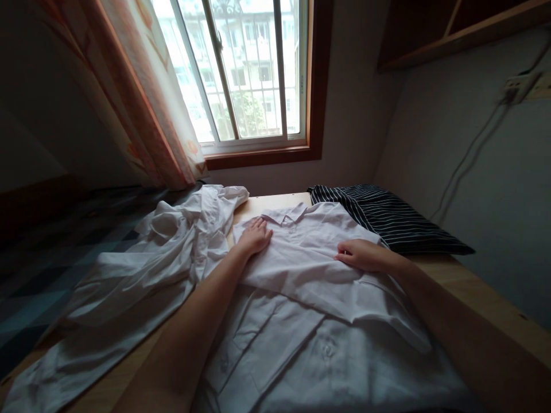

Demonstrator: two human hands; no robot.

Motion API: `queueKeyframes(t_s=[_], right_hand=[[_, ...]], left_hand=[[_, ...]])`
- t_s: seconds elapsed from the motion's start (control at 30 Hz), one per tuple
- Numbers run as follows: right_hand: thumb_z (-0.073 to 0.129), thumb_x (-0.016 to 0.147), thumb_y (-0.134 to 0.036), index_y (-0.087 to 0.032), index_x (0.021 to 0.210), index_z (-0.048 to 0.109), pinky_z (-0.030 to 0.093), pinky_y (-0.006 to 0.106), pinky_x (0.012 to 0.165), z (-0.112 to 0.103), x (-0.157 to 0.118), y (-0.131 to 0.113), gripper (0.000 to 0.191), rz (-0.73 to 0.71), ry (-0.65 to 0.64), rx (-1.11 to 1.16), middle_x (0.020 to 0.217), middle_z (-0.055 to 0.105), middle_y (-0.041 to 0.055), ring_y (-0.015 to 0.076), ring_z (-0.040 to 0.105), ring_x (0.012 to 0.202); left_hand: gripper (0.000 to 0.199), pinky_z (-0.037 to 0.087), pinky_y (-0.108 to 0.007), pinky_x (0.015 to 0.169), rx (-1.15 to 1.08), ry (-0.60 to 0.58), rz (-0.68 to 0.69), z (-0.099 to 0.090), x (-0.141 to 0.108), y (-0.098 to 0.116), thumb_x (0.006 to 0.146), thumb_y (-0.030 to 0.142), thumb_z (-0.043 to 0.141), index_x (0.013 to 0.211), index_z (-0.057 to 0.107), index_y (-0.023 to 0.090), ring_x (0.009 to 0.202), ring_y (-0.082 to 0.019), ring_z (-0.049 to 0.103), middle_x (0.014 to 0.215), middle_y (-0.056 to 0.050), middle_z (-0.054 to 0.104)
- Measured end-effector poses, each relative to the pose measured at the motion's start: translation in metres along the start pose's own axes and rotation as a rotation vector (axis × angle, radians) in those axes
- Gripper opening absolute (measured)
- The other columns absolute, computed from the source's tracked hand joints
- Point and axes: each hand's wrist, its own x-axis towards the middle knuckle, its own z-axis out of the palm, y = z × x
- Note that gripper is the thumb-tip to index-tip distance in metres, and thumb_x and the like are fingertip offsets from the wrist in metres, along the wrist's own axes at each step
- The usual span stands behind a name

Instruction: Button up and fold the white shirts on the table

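Spread white shirt (297,252) at twelve o'clock, atop more white cloth (344,361). Left hand (257,235) at its ten, fingers released, flat, probably steadying fabric; right hand (364,254) at its three, fingers curled, grasp impossible to tell.

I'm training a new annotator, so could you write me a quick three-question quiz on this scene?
1. True or false: the left hand is clenched in a fist.
2. Which lies just beyond the right hand? A) a shoe; B) the striped cloth; C) a mug.
3. Fill in: the curtain hangs at the ____ side of the window.

Key: 1. False, it lies spread on the white shirt. 2. B. 3. left.
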Motion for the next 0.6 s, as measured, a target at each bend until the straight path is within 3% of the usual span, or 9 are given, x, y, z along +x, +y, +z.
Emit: queueKeyframes(t_s=[0.23, 0.43, 0.6], right_hand=[[0.051, 0.095, -0.039, -0.017, 0.086, 0.068, 0.035, 0.025, 0.064, -0.002, -0.001, -0.003, 0.029, 0.012, -0.005, 0.006, 0.089, 0.072, 0.0077, 0.0187, 0.061, 0.078], [0.05, 0.096, -0.041, -0.017, 0.087, 0.069, 0.035, 0.026, 0.064, -0.002, -0.001, -0.002, 0.032, 0.004, -0.005, 0.006, 0.09, 0.073, 0.0084, 0.0196, 0.063, 0.08], [0.051, 0.096, -0.041, -0.017, 0.087, 0.069, 0.035, 0.025, 0.064, -0.002, -0.001, -0.001, 0.031, 0.002, -0.001, 0.004, 0.09, 0.073, 0.008, 0.0191, 0.063, 0.079]], left_hand=[[0.068, 0.019, -0.045, 0.123, 0.014, -0.022, -0.07, 0.014, 0.011, -0.009, 0.099, 0.053, 0.028, 0.154, 0.037, 0.014, 0.152, -0.027, 0.024, 0.164, -0.013, 0.029], [0.079, 0.017, -0.04, 0.124, 0.031, -0.05, -0.175, 0.006, 0.015, -0.003, 0.098, 0.058, 0.025, 0.156, 0.029, 0.005, 0.153, -0.027, 0.023, 0.164, -0.016, 0.026], [0.078, 0.02, -0.045, 0.122, 0.043, -0.038, -0.201, 0.003, 0.015, -0.004, 0.095, 0.066, 0.026, 0.156, 0.036, 0.018, 0.152, -0.031, 0.024, 0.164, -0.014, 0.028]])
